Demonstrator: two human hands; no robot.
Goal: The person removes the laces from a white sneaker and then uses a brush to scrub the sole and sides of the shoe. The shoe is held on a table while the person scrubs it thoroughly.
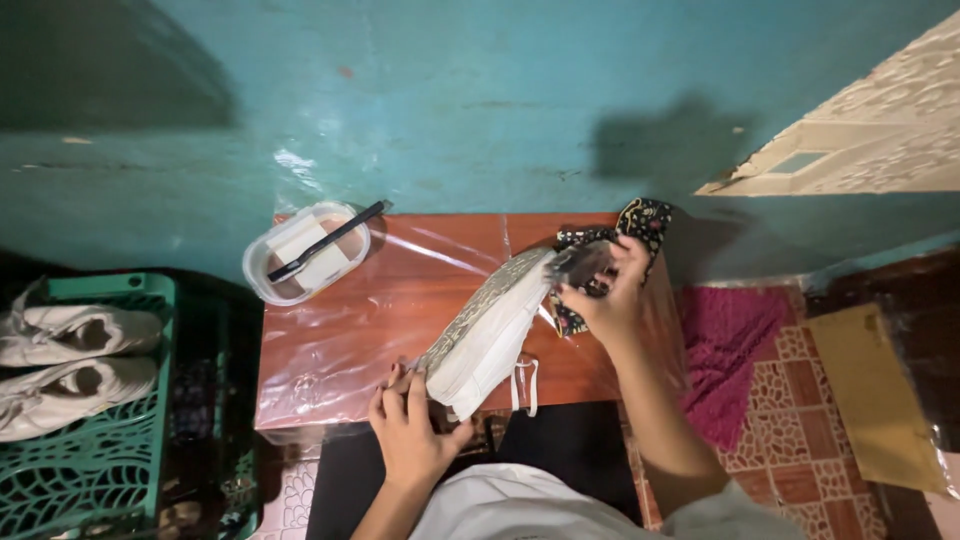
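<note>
A: What is shown at the centre of the view?

B: A white sneaker (pixel 490 330) is held tilted on its side over the worktop (pixel 340 340), a reddish-brown surface covered with clear plastic film. The sole is turned toward the wall, and a lace loop hangs off the near edge. The left hand (pixel 410 430) is closed around the heel end, fingers wrapped over the sole edge. The right hand (pixel 610 290) is clamped on a dark patterned cloth (pixel 640 225), which is pressed against the toe end.

A: How is this step judged to be done well?

B: The heel is best kept firmly braced by the left hand so that the shoe is not twisted while the toe is rubbed. Short strokes with a bunched part of the cloth are advised, and the lace is best kept clear of the sole.

A: Which containers are seen, and what is held in them?

B: A clear plastic tub (pixel 262 268) stands at the far left corner of the worktop; a pale block, possibly soap, lies inside, though this cannot be told for certain. A dark toothbrush (pixel 330 238) is laid across its rim. On the floor to the left, a green plastic crate (pixel 90 470) carries a second pair of white sneakers (pixel 75 360), set side by side. A magenta mat (pixel 725 350) lies on the floor at the right.
</note>
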